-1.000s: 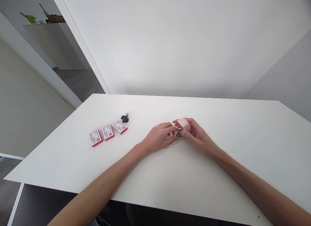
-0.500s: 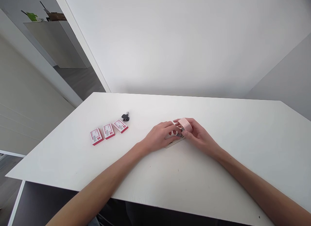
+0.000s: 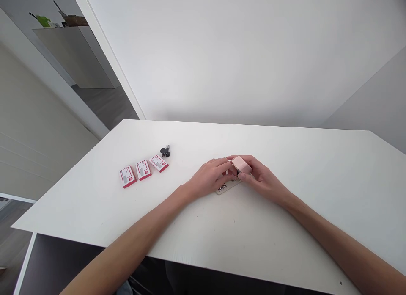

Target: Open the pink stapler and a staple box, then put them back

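Note:
Both my hands meet near the middle of the white table (image 3: pixel 285 227). My right hand (image 3: pixel 264 180) is closed round a small pink stapler (image 3: pixel 241 165), held just above the tabletop. My left hand (image 3: pixel 209 180) has its fingers curled, with the fingertips pinching at the stapler's near end. Beneath the hands lies a flat light-coloured card (image 3: pixel 226 187) with small dark marks, partly covered by my fingers.
Three small red-and-white boxes (image 3: pixel 143 169) lie in a row to the left. A black binder clip (image 3: pixel 165 151) sits just beyond them. The table's left and front edges are close; a white wall stands behind.
The hands have stayed together on the stapler, with the fingers shifting slightly. The view has drifted a little.

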The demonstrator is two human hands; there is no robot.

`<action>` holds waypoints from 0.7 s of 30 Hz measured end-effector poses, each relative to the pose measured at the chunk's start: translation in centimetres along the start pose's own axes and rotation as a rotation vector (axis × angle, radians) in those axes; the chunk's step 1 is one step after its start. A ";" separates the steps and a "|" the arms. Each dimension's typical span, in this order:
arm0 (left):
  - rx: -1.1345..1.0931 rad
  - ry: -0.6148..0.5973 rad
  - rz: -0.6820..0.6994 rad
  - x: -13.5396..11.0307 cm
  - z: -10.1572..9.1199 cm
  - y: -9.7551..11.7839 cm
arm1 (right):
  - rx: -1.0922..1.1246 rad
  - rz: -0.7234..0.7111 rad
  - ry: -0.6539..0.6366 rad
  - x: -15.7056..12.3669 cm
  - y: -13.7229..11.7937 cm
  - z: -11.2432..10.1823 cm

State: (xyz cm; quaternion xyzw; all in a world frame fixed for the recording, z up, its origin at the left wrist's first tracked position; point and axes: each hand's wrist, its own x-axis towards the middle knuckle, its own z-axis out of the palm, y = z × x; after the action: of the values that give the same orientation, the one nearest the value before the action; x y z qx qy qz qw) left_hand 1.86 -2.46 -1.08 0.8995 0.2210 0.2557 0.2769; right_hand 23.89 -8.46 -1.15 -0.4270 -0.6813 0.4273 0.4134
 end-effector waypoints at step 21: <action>-0.461 0.291 -0.266 0.4 -1.0 0.5 | 0.033 0.066 0.005 -0.2 0.1 -0.5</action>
State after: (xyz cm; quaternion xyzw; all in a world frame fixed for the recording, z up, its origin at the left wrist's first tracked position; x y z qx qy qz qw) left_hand 1.69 -2.25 0.02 0.7301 0.3102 0.3867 0.4703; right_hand 24.45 -8.45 -1.15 -0.4435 -0.6587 0.4507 0.4078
